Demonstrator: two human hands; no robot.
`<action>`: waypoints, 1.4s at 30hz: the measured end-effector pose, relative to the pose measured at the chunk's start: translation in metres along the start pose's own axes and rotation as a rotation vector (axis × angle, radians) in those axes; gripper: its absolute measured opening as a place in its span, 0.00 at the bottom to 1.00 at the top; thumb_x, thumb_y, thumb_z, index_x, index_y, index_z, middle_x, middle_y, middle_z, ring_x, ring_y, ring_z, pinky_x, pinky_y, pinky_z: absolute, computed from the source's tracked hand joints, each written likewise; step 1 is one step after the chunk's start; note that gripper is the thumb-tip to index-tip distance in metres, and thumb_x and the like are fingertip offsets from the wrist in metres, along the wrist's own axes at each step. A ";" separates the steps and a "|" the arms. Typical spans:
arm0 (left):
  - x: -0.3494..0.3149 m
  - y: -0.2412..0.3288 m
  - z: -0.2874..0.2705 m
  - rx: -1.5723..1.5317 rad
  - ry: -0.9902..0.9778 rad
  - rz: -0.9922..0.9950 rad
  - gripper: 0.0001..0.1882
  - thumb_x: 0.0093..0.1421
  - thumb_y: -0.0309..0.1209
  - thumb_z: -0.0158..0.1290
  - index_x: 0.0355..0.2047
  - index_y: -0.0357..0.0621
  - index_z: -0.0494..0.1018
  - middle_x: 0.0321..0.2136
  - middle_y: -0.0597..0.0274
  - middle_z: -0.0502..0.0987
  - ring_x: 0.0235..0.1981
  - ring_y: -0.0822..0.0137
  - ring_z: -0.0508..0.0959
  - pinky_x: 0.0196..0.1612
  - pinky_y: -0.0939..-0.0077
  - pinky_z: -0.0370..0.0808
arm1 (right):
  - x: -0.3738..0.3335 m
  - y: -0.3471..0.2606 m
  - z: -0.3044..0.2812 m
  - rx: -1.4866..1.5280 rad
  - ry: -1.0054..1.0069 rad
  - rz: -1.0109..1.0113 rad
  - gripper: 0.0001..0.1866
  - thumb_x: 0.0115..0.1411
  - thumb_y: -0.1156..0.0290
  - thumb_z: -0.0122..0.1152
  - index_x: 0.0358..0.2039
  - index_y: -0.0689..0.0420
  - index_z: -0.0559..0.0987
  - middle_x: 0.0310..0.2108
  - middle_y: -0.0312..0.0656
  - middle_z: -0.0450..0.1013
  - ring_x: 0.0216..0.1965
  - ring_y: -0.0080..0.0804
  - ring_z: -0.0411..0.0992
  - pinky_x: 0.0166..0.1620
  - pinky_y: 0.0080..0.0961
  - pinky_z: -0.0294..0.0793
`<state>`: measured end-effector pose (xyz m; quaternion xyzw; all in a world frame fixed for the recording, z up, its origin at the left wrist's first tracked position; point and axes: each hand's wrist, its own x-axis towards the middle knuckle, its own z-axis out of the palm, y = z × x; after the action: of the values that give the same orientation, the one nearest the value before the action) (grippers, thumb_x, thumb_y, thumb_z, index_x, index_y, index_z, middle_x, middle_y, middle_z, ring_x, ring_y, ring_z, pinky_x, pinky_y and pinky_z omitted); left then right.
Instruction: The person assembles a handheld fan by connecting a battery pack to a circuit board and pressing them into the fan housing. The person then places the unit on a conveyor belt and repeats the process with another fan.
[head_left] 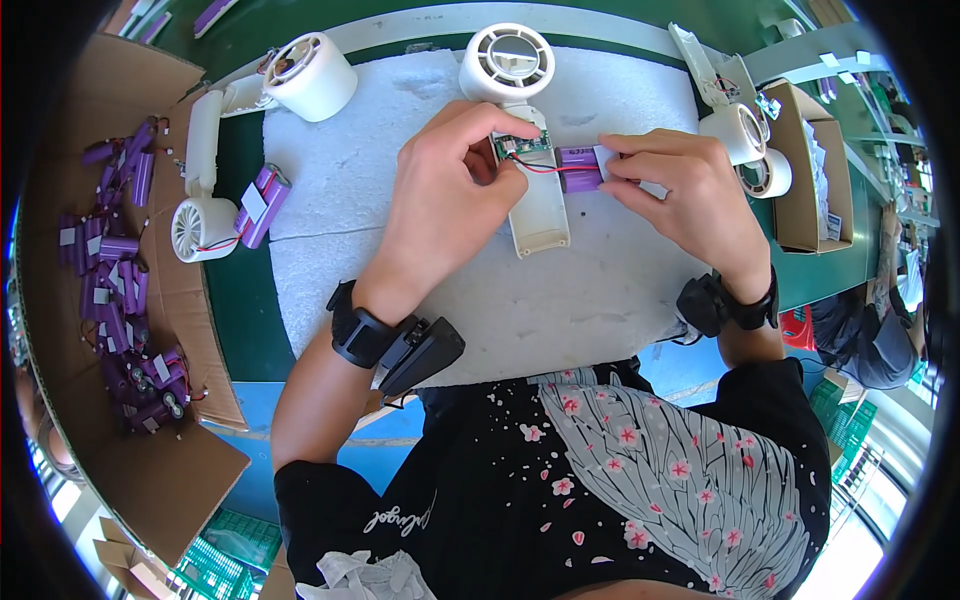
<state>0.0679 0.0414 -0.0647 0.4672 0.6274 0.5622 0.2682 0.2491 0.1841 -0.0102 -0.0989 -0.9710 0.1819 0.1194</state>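
Note:
An opened white handheld fan (541, 225) lies on the foam mat, its round head (508, 62) pointing away from me. A green circuit board (530, 143) shows in its handle. My left hand (440, 185) is closed at the board, index finger over its far edge and thumb by the near edge, around a small wire plug. Red and black wires (540, 167) run from there to a purple battery pack (577, 170) beside the handle. My right hand (690, 185) pinches that pack by its right end, where a white label shows.
At left stands a cardboard box (225, 370) with many purple battery packs (115, 270). Two fans (312, 78) (203, 228) lie by the mat's left side, one with a battery pack (263, 207). More fan parts (735, 133) and a small carton (812, 215) sit at right.

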 end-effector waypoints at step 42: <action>0.006 0.008 -0.004 -0.043 -0.048 0.025 0.13 0.49 0.17 0.55 0.36 0.40 0.79 0.32 0.59 0.77 0.24 0.72 0.75 0.31 0.79 0.73 | -0.046 0.011 -0.104 -0.112 0.467 0.631 0.14 0.57 0.71 0.61 0.43 0.62 0.78 0.31 0.40 0.77 0.31 0.24 0.73 0.36 0.20 0.71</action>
<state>0.0641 0.0447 -0.0547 0.4826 0.6026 0.5674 0.2863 0.3222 0.2173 0.0714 -0.4376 -0.8480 0.1291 0.2695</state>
